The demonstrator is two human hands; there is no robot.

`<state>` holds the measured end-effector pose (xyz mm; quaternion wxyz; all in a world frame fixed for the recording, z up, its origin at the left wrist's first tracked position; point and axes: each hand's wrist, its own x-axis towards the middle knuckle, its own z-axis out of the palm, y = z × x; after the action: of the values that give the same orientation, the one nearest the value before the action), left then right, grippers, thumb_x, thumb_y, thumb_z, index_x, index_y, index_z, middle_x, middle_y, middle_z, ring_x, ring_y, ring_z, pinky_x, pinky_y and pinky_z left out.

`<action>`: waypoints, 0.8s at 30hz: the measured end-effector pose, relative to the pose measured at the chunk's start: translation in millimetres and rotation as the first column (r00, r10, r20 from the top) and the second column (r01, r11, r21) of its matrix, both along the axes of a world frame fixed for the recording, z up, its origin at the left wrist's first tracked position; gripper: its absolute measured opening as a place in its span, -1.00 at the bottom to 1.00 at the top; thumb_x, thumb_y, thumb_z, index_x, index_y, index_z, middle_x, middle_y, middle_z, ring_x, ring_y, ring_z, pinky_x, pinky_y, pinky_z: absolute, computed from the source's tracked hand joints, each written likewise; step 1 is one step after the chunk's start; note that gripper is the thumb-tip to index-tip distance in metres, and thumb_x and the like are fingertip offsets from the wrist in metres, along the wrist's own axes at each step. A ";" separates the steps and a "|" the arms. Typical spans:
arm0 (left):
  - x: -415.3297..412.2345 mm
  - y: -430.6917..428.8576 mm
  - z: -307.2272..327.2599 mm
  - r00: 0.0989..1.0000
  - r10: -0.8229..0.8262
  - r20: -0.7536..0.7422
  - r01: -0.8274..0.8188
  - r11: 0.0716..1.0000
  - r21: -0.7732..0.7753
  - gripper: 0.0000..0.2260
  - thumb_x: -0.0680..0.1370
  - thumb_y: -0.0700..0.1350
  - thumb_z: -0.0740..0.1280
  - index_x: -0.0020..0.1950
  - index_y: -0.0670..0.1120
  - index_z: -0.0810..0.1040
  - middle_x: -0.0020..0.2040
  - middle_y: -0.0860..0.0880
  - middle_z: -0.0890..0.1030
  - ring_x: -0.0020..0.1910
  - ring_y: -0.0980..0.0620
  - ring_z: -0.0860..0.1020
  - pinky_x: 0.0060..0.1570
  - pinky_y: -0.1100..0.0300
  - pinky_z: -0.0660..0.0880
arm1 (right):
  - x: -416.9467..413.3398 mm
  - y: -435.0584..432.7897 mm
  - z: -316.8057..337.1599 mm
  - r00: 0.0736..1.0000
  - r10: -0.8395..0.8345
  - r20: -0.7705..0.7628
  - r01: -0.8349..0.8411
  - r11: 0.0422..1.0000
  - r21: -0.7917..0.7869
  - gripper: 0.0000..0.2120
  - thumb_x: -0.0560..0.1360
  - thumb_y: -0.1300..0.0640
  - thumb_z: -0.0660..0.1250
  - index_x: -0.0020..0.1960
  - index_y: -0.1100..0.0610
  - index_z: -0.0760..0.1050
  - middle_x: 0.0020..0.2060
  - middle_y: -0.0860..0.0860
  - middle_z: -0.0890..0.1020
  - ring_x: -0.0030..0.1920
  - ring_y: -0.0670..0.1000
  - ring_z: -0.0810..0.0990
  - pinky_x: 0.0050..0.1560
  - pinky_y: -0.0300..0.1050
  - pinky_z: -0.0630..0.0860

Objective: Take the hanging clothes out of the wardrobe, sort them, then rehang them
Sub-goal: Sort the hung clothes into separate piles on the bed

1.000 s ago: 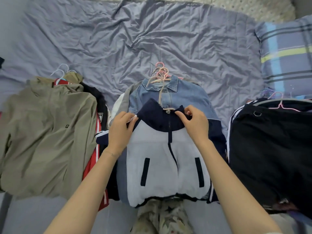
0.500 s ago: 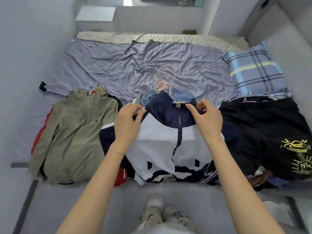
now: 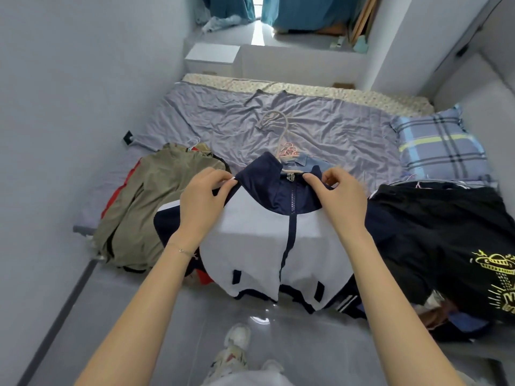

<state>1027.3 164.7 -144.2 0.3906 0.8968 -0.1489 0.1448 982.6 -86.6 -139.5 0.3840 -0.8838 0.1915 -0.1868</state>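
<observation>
The left hand (image 3: pixel 203 201) pinches the jacket (image 3: pixel 273 240) at its left shoulder, and the right hand (image 3: pixel 340 201) pinches it beside the collar, right of the zip. The jacket is held over the near edge of the bed (image 3: pixel 223 121), with its hanger (image 3: pixel 281 129) hook sticking out beyond the collar. A denim shirt (image 3: pixel 312 162) lies just behind it. An olive coat (image 3: pixel 156 201) lies to the left and black clothes (image 3: pixel 434 232) to the right.

You stand on glossy grey floor (image 3: pixel 139 316) before a low, lilac-sheeted bed (image 3: pixel 223 118), 1 plaid pillow (image 3: pixel 440 146). Pale walls (image 3: pixel 69 79). White cabinet (image 3: pixel 211 54) beyond; daylight between teal curtains (image 3: pixel 301 9).
</observation>
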 end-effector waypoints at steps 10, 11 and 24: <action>0.4 104.7 14.5 0.994 0.089 0.060 -0.084 0.993 -0.084 -0.93 0.57 -0.08 0.37 -0.07 -0.04 0.63 -0.14 0.11 0.58 -0.12 0.25 0.49 -0.13 0.48 0.37 | 13.0 102.0 32.8 0.991 0.107 0.079 -0.101 0.992 -0.076 -0.57 0.44 -0.27 0.37 -0.28 0.07 0.39 -0.35 -0.05 0.53 -0.30 -0.07 0.47 -0.31 -0.12 0.36; 5.6 120.3 13.4 0.995 0.087 0.052 -0.082 0.992 -0.095 -0.93 0.57 -0.08 0.36 -0.07 -0.04 0.63 -0.13 0.10 0.59 -0.12 0.25 0.49 -0.12 0.49 0.37 | 17.6 117.3 33.8 0.990 0.113 0.087 -0.106 0.991 -0.076 -0.58 0.44 -0.26 0.38 -0.28 0.07 0.39 -0.35 -0.05 0.53 -0.30 -0.06 0.48 -0.30 -0.11 0.37; 138.9 357.8 -1.9 0.999 0.053 0.010 -0.052 0.995 -0.089 -0.90 0.58 0.03 0.33 -0.03 0.07 0.62 -0.06 0.17 0.60 -0.02 0.26 0.53 -0.04 0.40 0.46 | 136.4 348.8 27.2 0.991 0.128 0.046 -0.129 0.991 0.027 -0.59 0.43 -0.24 0.40 -0.29 0.09 0.42 -0.36 -0.05 0.55 -0.27 -0.01 0.51 -0.22 -0.04 0.40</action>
<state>1166.2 522.5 -146.1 0.4250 0.8814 -0.1211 0.1668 1119.0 262.3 -112.3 0.4127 -0.8840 0.1282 -0.1783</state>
